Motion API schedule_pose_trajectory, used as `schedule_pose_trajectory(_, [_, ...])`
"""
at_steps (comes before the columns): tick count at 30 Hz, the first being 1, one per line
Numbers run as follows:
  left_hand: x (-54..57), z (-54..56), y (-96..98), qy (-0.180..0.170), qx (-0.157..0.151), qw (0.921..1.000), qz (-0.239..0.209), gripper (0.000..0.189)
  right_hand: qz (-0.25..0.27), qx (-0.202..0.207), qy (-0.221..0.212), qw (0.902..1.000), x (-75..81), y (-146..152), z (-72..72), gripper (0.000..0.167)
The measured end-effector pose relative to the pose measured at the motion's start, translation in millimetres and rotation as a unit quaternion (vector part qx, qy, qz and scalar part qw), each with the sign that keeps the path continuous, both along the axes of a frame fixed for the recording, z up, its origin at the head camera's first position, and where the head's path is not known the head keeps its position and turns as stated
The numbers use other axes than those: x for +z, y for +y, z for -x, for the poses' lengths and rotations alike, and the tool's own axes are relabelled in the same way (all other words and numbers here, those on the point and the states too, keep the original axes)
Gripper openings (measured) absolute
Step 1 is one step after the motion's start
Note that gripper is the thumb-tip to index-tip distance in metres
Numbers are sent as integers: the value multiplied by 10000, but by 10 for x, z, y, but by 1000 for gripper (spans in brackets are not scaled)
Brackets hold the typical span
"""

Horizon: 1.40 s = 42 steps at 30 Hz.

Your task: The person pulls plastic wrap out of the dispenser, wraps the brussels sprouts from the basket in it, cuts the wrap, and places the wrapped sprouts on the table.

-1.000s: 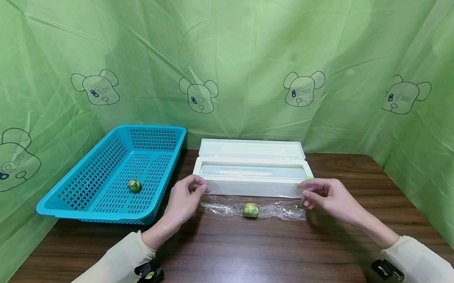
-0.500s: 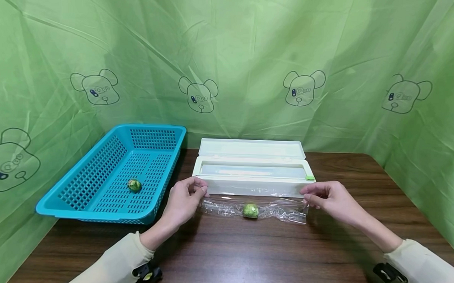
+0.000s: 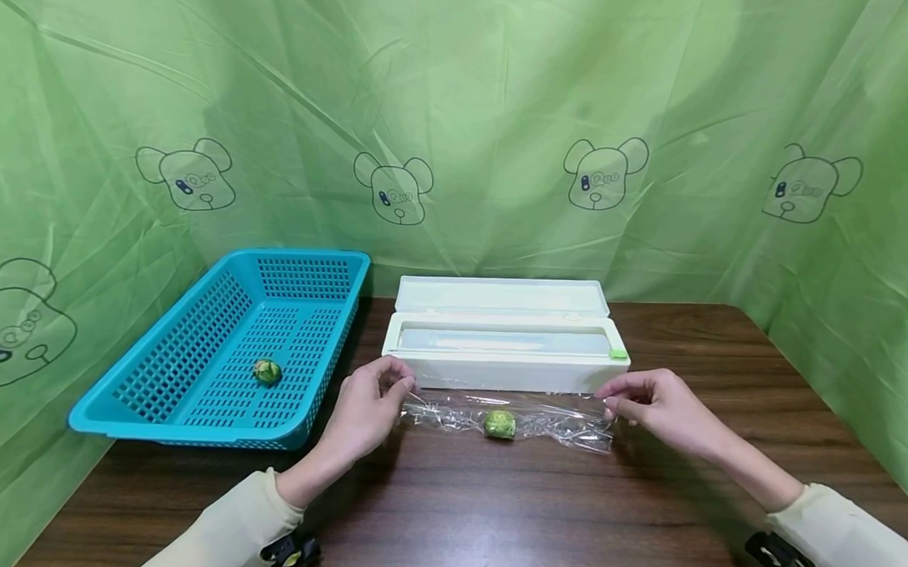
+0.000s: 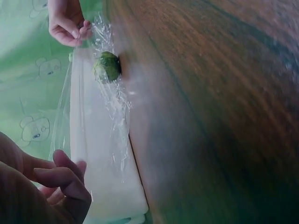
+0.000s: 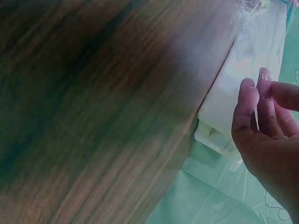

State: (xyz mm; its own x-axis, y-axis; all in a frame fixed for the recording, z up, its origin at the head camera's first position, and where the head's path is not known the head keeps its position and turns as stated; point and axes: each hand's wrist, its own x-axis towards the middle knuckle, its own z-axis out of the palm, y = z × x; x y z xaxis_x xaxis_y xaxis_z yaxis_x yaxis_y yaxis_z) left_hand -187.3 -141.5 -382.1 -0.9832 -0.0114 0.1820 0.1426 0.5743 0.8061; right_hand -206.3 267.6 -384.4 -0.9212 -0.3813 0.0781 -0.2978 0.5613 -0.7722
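Observation:
Clear cling film (image 3: 449,418) stretches crosswise in front of a white cling film dispenser (image 3: 496,373). My left hand (image 3: 367,406) pinches its left end between thumb and fingers; my right hand (image 3: 663,408) pinches the right end. A green Brussels sprout (image 3: 500,424) sits at the middle of the film's near, crumpled part, with film around it. In the left wrist view the film runs up from the near hand past the sprout (image 4: 107,66) to the other hand. The right wrist view shows thumb and fingertips close together, the film there hard to make out.
On the left stands a blue plastic basket (image 3: 332,346) with another Brussels sprout (image 3: 266,372) inside. The dispenser's lid (image 3: 502,297) is raised at the back, and a small green slider (image 3: 618,354) sits at its right end. Green curtain surrounds the brown table (image 3: 446,508).
My right hand has come slightly down, toward me, and the green slider is now uncovered. The film's upper edge has dropped a little from the dispenser's front. The left hand stays nearly in place.

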Motion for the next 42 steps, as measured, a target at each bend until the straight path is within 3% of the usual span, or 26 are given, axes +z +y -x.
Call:
schedule_pose_trajectory(8, [-2, 17, -8, -309, -172, 9994, -50, 6, 72, 54, -207, 9997, -40, -5, 14, 15])
schedule_pose_trajectory(19, [1, 1, 26, -1000, -132, 9947, -200, 20, 77, 320, -22, 9995, -102, 13, 2, 13])
schedule_pose_trajectory(27, [-31, 21, 24, -527, -337, 9964, 571, 7, -81, 358, 100, 9993, -142, 21, -44, 10])
schedule_pose_trajectory(36, [-98, 98, 6, -304, -667, 9926, 968, 11, -203, 439, 52, 9988, -159, 32, -73, 9])
schedule_pose_trajectory(42, [-101, 128, 29, -197, -793, 9902, 1128, 15, -459, 569, 451, 9963, -184, 28, -88, 8])
